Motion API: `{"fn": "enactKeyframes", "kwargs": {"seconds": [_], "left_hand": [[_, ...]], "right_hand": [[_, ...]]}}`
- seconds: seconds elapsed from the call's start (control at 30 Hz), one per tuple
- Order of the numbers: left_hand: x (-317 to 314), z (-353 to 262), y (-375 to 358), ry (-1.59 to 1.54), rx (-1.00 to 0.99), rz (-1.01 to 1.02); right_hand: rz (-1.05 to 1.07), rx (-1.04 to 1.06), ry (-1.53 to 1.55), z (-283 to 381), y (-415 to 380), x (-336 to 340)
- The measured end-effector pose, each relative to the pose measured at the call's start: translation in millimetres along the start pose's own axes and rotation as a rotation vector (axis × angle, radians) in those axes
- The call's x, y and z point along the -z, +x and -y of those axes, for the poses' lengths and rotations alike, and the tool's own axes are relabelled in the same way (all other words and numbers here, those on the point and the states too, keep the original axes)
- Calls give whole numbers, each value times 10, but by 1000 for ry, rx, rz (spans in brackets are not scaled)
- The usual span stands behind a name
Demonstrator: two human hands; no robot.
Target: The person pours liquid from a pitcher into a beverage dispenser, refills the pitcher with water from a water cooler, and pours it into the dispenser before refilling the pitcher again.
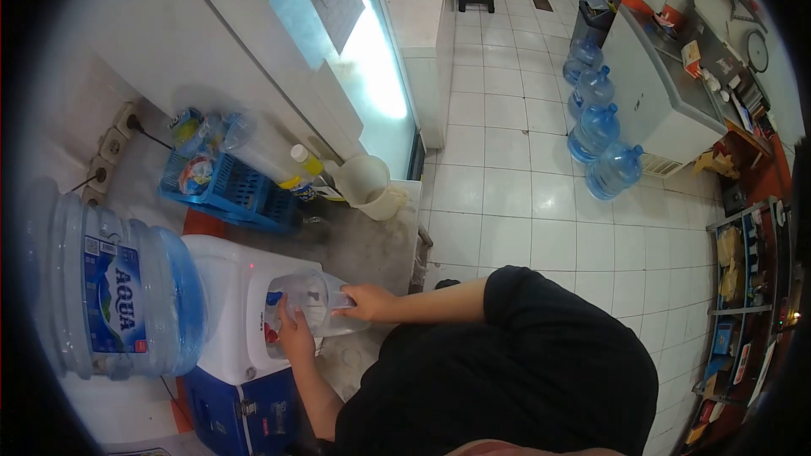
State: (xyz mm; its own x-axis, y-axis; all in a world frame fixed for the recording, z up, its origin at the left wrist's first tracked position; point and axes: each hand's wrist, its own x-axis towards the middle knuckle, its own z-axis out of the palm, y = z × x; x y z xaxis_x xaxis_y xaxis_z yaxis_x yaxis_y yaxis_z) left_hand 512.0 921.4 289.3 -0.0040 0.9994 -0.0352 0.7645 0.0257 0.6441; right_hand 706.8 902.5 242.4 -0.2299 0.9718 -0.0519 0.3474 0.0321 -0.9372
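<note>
My right hand (365,303) is closed on a clear plastic container (314,294) held tilted at the front of a white water dispenser (228,274). My left hand (295,336) reaches in from below, its fingers stretched out and apart. Its fingertips are right by the blue tap lever (274,296), and the red tap lever (270,333) sits just beside them. A large blue-tinted AQUA water bottle (118,295) is mounted on the dispenser, on its side in this view. The container overlaps the tap recess.
A blue basket (228,190) with packets, a yellow-capped bottle (308,160) and a whitish plastic pitcher (363,186) stand beside the dispenser. A blue cool box (253,414) is below. Several large water bottles (612,171) line the tiled floor near a white chest freezer (650,93).
</note>
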Motion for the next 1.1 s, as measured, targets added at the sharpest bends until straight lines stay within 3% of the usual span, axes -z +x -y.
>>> {"fn": "enactKeyframes", "kwargs": {"seconds": [0.23,0.57,0.77,0.9,1.0,1.1], "left_hand": [[-36,68,12,27,-56,-44],[-19,73,40,77,118,-29],[-20,81,3,80,53,-70],[24,-20,-5,88,114,-78],[56,-79,-34,126,176,-28],[23,-39,-44,120,68,-108]], "right_hand": [[3,21,41,-13,1,4],[-27,-24,-2,-57,30,-54],[-6,-98,-3,-196,74,-147],[90,-16,-10,-358,95,-177],[9,-109,-108,-350,106,-198],[13,-148,-65,-365,97,-180]]}}
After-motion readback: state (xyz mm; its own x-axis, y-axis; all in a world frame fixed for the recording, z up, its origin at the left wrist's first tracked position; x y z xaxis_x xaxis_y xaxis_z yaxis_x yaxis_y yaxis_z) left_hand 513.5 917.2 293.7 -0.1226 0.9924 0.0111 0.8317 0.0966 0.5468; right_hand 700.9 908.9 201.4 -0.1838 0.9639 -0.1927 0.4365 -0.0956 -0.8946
